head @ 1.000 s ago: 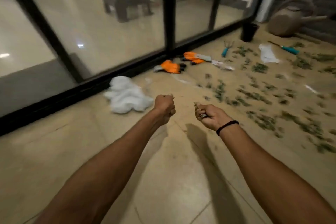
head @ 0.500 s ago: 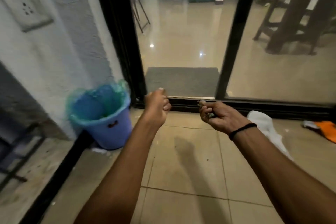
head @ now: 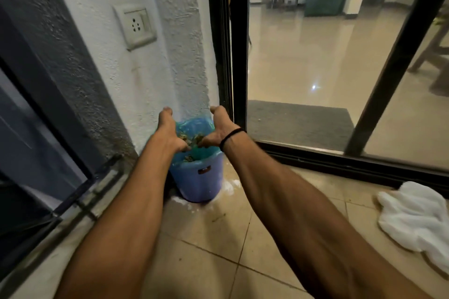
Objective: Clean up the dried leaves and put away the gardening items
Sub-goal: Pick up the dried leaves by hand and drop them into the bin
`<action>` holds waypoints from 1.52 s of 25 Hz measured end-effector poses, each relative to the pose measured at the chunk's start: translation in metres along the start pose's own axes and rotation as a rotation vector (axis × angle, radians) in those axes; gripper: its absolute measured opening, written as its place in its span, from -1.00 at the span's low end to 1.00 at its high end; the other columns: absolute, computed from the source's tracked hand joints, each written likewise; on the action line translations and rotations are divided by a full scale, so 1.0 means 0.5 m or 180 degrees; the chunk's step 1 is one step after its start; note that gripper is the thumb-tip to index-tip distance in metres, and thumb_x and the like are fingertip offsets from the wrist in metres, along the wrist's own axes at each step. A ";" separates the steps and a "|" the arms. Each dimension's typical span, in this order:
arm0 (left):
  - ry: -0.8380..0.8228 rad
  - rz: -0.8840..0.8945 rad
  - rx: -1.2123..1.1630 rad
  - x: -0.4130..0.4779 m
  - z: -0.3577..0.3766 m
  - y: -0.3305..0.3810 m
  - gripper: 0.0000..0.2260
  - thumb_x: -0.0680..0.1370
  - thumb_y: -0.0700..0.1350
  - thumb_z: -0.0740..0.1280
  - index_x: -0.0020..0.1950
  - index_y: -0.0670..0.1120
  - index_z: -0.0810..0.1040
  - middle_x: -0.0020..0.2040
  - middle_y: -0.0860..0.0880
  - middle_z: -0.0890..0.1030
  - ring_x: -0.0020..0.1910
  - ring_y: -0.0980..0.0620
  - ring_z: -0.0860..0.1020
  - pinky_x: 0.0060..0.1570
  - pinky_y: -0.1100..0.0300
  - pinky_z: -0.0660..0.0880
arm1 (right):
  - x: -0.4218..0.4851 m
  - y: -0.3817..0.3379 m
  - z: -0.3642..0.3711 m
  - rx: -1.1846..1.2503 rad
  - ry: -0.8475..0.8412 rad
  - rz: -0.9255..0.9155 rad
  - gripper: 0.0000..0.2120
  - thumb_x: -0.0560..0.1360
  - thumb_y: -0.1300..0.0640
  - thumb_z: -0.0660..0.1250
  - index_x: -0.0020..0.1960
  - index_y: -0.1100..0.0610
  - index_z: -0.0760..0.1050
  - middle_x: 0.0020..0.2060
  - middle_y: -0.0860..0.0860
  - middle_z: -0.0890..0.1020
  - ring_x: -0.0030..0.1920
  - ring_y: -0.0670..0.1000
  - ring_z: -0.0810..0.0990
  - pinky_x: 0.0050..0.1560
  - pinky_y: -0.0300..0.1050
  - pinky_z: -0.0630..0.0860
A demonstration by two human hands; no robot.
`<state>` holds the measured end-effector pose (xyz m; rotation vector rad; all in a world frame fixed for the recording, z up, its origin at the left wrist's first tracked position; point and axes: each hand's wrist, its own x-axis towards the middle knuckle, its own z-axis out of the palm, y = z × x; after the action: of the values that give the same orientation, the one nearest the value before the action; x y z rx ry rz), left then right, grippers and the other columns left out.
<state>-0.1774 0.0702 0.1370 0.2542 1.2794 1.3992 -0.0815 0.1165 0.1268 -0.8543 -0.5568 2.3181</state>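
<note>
While 0.5 s ago both hands were tight fists held in the air to the right of the bucket [head: 199, 182], the head view now has them directly above its mouth. The left hand [head: 170, 132] is over the bucket's left rim and the right hand [head: 217, 128] over its right rim, palms turned toward each other. Both have loosened: the thumbs stick out toward the wall and the fingers [head: 184, 147] hang down into the opening, uncurled and clamped on nothing. Bits of the dried leaves [head: 188, 158] show between the 2 hands and lie lower down inside the bucket, on the green bag liner [head: 194, 124] that was bare of them 0.5 s ago. A black wristband [head: 230, 137] circles the right wrist.

The bucket is blue and stands upright on the tiled floor [head: 218, 250], touching the white wall, with a pale powdery smear [head: 228, 187] around its base. A wall socket [head: 136, 25] sits high above the bucket to the left. The black door frame [head: 239, 43] rises just right of the bucket, with a grey mat [head: 298, 121] beyond it. A crumpled white cloth [head: 418, 221] lies well to the right of the bucket. The scattered leaves, orange gloves and tools seen 1 s ago are out of view.
</note>
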 end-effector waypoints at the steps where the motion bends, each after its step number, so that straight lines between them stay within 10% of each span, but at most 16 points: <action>1: 0.0005 -0.0043 0.0136 -0.018 0.006 0.006 -0.42 0.62 0.30 0.03 0.10 -0.21 0.49 0.18 -0.24 0.58 0.11 -0.27 0.53 0.22 -0.18 0.36 | -0.009 0.002 -0.005 -0.0025 -0.0103 0.0025 -0.44 0.60 -0.16 0.05 0.37 0.22 0.44 0.30 0.20 0.53 0.32 0.23 0.48 0.19 0.18 0.39; 5: 0.0454 0.0346 0.0441 -0.038 0.028 0.004 -0.30 0.61 0.35 0.00 0.57 -0.12 0.23 0.52 -0.20 0.29 0.49 -0.29 0.26 0.46 -0.30 0.04 | -0.048 -0.010 -0.047 0.0072 -0.0026 -0.0325 -0.63 0.64 -0.04 0.06 0.22 0.20 0.44 0.23 0.23 0.54 0.34 0.25 0.46 0.30 0.23 0.30; 8: 0.0827 0.1005 0.0155 -0.030 0.061 -0.025 -0.45 0.65 0.23 0.07 0.47 -0.12 0.35 0.41 -0.08 0.42 0.40 -0.11 0.41 0.45 -0.07 0.28 | -0.057 -0.044 -0.087 0.0379 0.0447 -0.0637 -0.80 0.66 0.21 0.00 -0.05 0.23 0.35 -0.08 0.23 0.51 -0.08 0.13 0.57 0.17 -0.01 0.53; 11: 0.1163 0.1270 0.0079 -0.007 0.114 -0.087 -0.67 0.55 0.02 0.17 0.06 -0.19 0.57 0.17 -0.23 0.63 0.11 -0.21 0.62 0.06 -0.01 0.57 | -0.124 -0.104 -0.163 0.0555 0.0845 -0.0810 -0.67 0.64 0.28 -0.12 -0.19 0.21 0.34 -0.36 0.05 0.36 -0.40 -0.07 0.33 -0.49 -0.38 0.39; 13: 0.0852 0.1223 0.0251 -0.023 0.178 -0.148 -0.79 0.52 -0.09 0.20 -0.26 -0.10 0.53 -0.25 -0.13 0.65 -0.34 -0.13 0.60 -0.42 0.21 0.42 | -0.189 -0.135 -0.238 0.0480 0.1111 -0.0926 -0.69 0.60 0.29 -0.08 -0.17 0.20 0.38 -0.39 0.01 0.33 -0.43 -0.10 0.27 -0.47 -0.36 0.21; 17: -0.0048 0.0984 0.0845 -0.064 0.349 -0.352 -0.69 0.65 -0.04 0.18 -0.26 -0.06 0.50 -0.36 0.00 0.52 -0.48 0.10 0.40 -0.54 0.29 0.27 | -0.367 -0.154 -0.453 0.0503 0.2040 -0.1283 -0.69 0.58 0.25 -0.08 -0.18 0.15 0.39 -0.41 -0.02 0.34 -0.45 -0.10 0.25 -0.45 -0.32 0.16; 25: -0.1818 0.0629 0.2646 -0.262 0.679 -0.791 -0.68 0.63 0.03 0.20 -0.02 -0.17 0.62 -0.22 -0.10 0.62 -0.39 -0.02 0.52 -0.28 0.18 0.43 | -0.821 -0.035 -0.884 0.0600 0.3870 -0.1658 -0.73 0.57 0.24 0.01 -0.27 0.16 0.35 -0.43 0.04 0.35 -0.47 -0.02 0.26 -0.57 -0.30 0.18; 38: -0.4271 0.1951 0.5494 -0.574 0.936 -1.417 -0.76 0.58 -0.06 0.38 0.08 -0.23 0.60 0.05 -0.20 0.65 0.09 -0.18 0.59 0.10 -0.03 0.58 | -1.286 0.283 -1.353 -0.0470 0.6698 -0.0629 -0.84 0.58 0.22 0.30 -0.10 0.22 0.62 -0.17 0.11 0.66 -0.10 0.10 0.62 -0.15 -0.13 0.52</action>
<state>0.6718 -0.0999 -0.0935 2.3636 0.8094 -0.1095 0.7229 -0.2935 -0.1486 -2.3365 0.1988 0.2847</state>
